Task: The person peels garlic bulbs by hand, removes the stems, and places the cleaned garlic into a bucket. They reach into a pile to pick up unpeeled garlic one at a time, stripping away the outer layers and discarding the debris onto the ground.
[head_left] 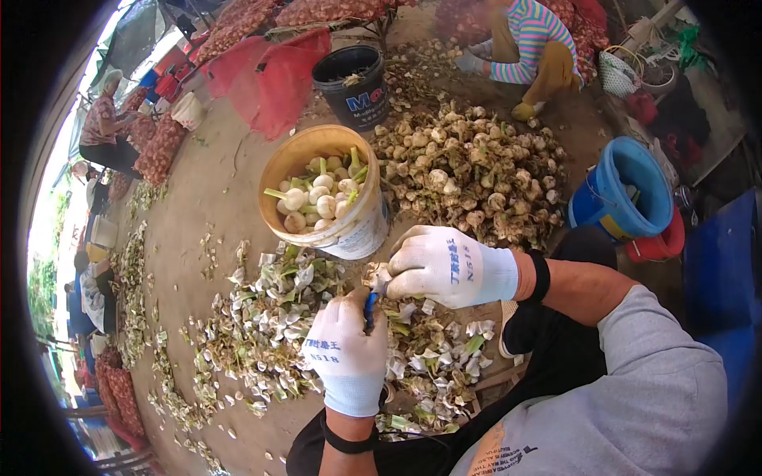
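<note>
My left hand (345, 341), in a white glove with blue print, is closed around a small blue-handled tool (370, 308). Just above it my right hand (440, 266), gloved the same way, pinches a garlic bulb (376, 276) with its fingers. The two hands nearly meet at the bulb, whose far side the right fingers hide. Beyond them is a yellowish bucket (361, 226) holding trimmed white bulbs (321, 190), some with green stems. A large heap of untrimmed garlic (476, 170) lies behind my right hand. Peeled skins and leaves (270, 333) cover the ground under my hands.
A black bucket (353, 99) stands behind the yellowish one, near red netting (278, 79). At right are a blue bucket (611, 194) and a red basin (663, 242). A person in a striped top (536, 40) crouches beyond the heap; others sit at far left beside filled red sacks (161, 149).
</note>
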{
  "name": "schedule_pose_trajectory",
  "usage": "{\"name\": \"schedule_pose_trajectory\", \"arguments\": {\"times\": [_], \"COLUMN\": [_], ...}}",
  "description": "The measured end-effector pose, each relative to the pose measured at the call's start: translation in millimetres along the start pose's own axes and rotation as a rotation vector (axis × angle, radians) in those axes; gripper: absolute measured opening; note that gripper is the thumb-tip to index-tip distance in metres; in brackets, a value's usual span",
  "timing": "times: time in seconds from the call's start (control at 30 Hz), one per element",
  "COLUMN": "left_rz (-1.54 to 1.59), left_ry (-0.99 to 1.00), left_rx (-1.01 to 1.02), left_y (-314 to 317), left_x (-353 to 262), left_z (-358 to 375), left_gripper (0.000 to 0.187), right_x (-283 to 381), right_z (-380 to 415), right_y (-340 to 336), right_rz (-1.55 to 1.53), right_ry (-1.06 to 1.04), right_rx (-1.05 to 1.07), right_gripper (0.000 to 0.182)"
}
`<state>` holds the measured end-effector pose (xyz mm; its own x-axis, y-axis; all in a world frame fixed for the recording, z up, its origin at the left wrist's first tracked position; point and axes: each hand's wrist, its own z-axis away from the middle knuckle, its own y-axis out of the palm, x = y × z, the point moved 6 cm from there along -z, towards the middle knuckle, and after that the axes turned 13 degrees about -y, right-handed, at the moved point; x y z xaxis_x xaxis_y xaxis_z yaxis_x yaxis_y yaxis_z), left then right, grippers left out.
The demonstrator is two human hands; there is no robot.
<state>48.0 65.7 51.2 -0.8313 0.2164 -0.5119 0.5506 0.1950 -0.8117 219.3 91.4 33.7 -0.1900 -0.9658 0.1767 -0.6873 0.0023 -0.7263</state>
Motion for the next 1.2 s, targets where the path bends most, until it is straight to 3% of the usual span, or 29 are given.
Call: {"name": "schedule_pose_trajectory", "arguments": {"times": [0.13, 0.23, 0.37, 0.43, 0.5, 0.57, 0.63, 0.73, 0.87, 0.97, 1.03, 1.1, 1.17, 1.2], "left_rz": [0.036, 0.142, 0.055, 0.098, -0.051, -0.343, -0.440, -0.481, -0.509, -0.449, -0.393, -0.392, -0.382, -0.383], "left_ry": [-0.028, -0.244, -0.319, -0.469, -0.402, -0.337, -0.257, -0.227, -0.184, -0.173, -0.182, -0.193, -0.185, -0.169], "left_rx": [-0.034, -0.084, -0.212, -0.149, -0.194, 0.026, 0.260, 0.590, 0.488, 0.434, 0.450, 0.487, 0.490, 0.489], "left_y": [-1, -8, -25, -34, -34, -18, 8, 37, 22, 14, 17, 17, 12, 13], "left_x": [0, 22, 45, 57, 73, 76, 83, 88, 77, 70, 65, 61, 56, 53], "left_z": [-4, -11, -22, -27, -25, -22, -8, 13, 5, -1, -2, -2, -4, -6], "left_gripper": [0.017, 0.015, 0.011, 0.008, 0.015, 0.021, 0.029, 0.027, 0.026, 0.025, 0.024, 0.026, 0.026, 0.027], "right_x": [9, 17, 24, 23, 23, 21, 19, 1, -48, -93, -113, -130, -166, -182], "right_z": [-2, -5, -6, -3, 4, 7, 10, 16, 16, -7, -20, -6, 49, 89], "right_y": [-1, -4, -10, -10, -8, -9, -12, -7, 2, -9, -13, -22, -9, 1], "right_rz": [0.085, 0.184, 0.155, 0.159, 0.191, 0.195, 0.202, 0.159, 0.187, 0.008, -0.067, -0.245, -0.248, -0.168], "right_ry": [-0.076, -0.134, -0.138, -0.139, -0.169, -0.179, -0.190, -0.050, 0.164, 0.366, 0.289, 0.585, 0.794, 1.038], "right_rx": [0.069, 0.105, -0.021, -0.012, -0.021, -0.017, -0.009, 0.088, -0.071, -0.216, -0.265, -0.218, -0.310, -0.225], "right_gripper": [0.035, 0.033, 0.028, 0.031, 0.029, 0.026, 0.024, 0.027, 0.030, 0.038, 0.045, 0.043, 0.043, 0.039]}}
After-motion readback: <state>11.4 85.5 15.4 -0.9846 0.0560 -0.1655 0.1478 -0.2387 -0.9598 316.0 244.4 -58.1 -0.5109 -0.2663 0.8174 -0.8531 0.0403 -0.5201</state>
